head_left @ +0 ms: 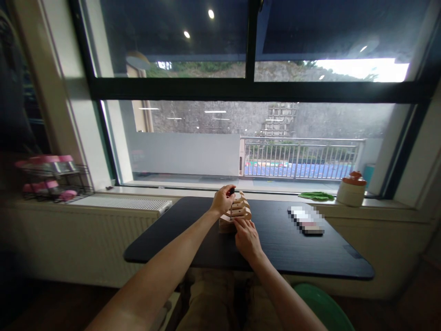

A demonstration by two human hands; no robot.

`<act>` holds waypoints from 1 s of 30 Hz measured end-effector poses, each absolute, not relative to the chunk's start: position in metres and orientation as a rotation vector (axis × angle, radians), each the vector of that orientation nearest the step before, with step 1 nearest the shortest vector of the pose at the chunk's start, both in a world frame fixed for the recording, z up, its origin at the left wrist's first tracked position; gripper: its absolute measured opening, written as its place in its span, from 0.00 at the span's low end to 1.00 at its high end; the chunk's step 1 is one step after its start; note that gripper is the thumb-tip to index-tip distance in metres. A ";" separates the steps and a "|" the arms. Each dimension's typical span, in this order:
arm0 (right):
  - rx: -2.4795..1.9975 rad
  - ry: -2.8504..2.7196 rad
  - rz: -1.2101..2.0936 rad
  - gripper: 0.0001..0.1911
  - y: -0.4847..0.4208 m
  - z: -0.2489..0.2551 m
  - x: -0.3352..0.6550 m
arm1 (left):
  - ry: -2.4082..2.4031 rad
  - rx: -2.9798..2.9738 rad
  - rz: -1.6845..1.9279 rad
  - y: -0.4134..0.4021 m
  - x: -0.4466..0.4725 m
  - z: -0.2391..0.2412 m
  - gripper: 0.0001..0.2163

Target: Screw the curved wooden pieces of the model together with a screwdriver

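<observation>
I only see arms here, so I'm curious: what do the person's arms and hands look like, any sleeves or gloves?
Left forearm and right forearm are bare, no sleeves in view. Left hand and right hand wear no gloves; no watch or bracelet shows.

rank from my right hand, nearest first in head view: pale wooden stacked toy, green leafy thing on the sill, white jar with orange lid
1. pale wooden stacked toy, touching the right hand
2. green leafy thing, right on the sill
3. white jar with orange lid, farther right
</observation>
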State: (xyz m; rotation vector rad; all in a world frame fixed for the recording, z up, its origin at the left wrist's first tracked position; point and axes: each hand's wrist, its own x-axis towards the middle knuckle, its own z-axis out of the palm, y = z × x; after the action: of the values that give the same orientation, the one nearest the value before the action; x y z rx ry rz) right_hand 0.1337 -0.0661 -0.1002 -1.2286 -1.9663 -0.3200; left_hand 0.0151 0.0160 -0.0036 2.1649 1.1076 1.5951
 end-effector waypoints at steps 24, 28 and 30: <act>-1.243 -1.971 -0.339 0.25 -0.065 -0.102 0.134 | 1.103 2.174 1.582 0.014 0.016 -0.001 0.15; -1.231 -1.969 -0.331 0.25 -0.065 -0.102 0.134 | 1.035 2.101 1.491 0.013 0.016 -0.002 0.17; -1.227 -1.964 -0.327 0.25 -0.065 -0.102 0.134 | 1.033 2.112 1.488 0.012 0.015 -0.002 0.17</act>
State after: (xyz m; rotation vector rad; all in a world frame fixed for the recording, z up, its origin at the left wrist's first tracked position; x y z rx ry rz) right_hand 0.1340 -0.0648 -0.1016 -1.2274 -1.9642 -0.3272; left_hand 0.0150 0.0119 -0.0022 2.1123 1.0330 1.4880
